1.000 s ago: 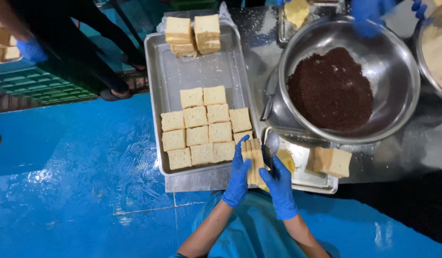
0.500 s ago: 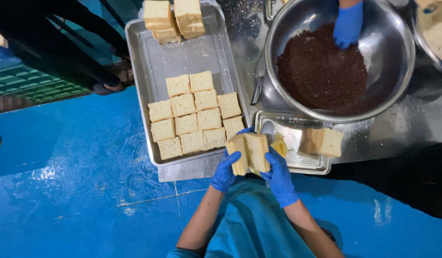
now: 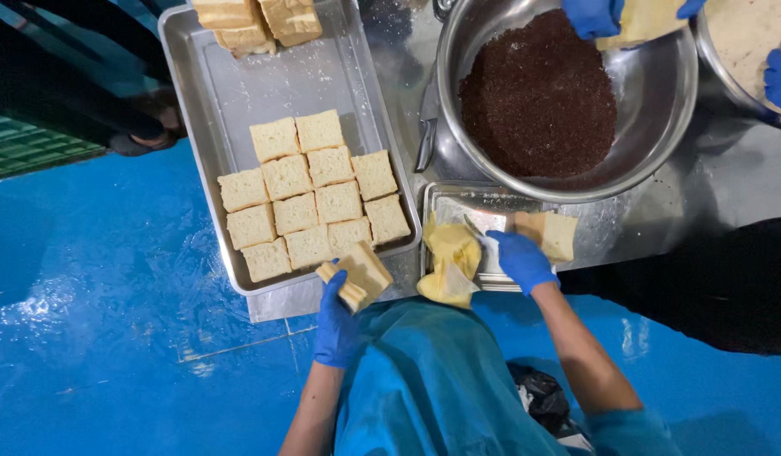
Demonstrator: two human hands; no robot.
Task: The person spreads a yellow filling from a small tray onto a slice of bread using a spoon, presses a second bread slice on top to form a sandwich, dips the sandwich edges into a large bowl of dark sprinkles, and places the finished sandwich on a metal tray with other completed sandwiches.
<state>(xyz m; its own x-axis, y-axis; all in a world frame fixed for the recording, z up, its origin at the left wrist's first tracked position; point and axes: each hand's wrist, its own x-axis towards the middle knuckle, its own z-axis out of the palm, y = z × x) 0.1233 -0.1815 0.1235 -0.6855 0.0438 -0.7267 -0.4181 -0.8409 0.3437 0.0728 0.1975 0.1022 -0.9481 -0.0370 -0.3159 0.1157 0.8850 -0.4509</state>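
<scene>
My left hand [image 3: 335,321], in a blue glove, holds a bread sandwich [image 3: 356,274] at the near edge of a large steel tray [image 3: 204,93]. Several square bread pieces [image 3: 310,190] lie in rows in that tray. My right hand [image 3: 519,257], also gloved, grips a knife [image 3: 481,230] over a small steel tray [image 3: 445,198], beside a lump of yellow spread [image 3: 449,262]. A bread slice [image 3: 552,235] lies just right of that hand.
A big steel bowl [image 3: 661,110] holds dark brown crumbs [image 3: 538,97]. Other people's blue-gloved hands [image 3: 593,15] hold bread over it; another glove [image 3: 780,76] is at a second bowl. Stacked bread [image 3: 255,21] sits at the tray's far end. The floor [image 3: 95,338] is blue.
My hands have parted: the left has carried the sandwich left toward the big tray, the right has moved right to the small tray and taken up the knife.
</scene>
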